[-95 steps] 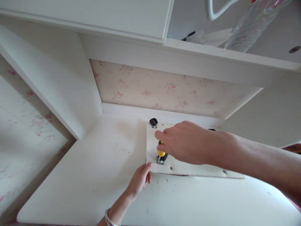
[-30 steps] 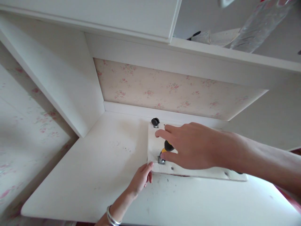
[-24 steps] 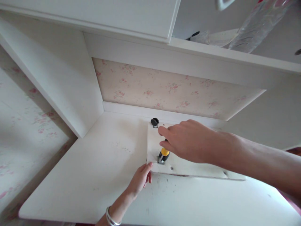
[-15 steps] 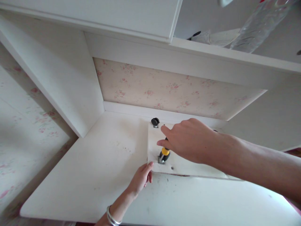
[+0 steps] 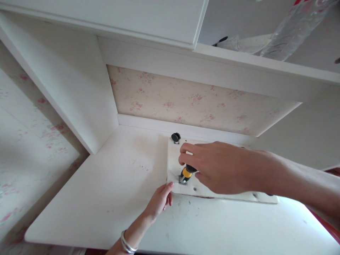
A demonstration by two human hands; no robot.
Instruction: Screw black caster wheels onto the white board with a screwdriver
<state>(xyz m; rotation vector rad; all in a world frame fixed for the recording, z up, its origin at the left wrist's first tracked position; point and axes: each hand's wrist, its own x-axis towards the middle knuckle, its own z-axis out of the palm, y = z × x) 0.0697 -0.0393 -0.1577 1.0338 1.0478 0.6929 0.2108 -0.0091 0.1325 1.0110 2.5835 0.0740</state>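
Note:
A white board point(image 5: 175, 163) lies on the white desktop with casters on its upper face. My right hand point(image 5: 212, 164) is wrapped round the handle of a black and yellow screwdriver point(image 5: 187, 172). Its tip points down at the metal plate point(image 5: 183, 181) of the near left caster, whose black wheel is mostly hidden behind the screwdriver. My left hand point(image 5: 161, 198) grips the board's near left corner, thumb on top, fingers curled under the edge. At the far left corner stands another black caster point(image 5: 175, 137). A screw hole point(image 5: 194, 189) shows near the board's front edge.
The white desktop point(image 5: 106, 191) stretches around the board. A white side panel point(image 5: 61, 78) rises on the left. Overhead, a cabinet door point(image 5: 106, 17) and a shelf with a clear plastic bottle point(image 5: 294, 32) overhang the desk. Floral wallpaper point(image 5: 170, 95) covers the back wall.
My right hand has turned at the wrist and shifted slightly nearer me, its fingers changing position on the screwdriver handle. My left hand keeps its place on the board's corner.

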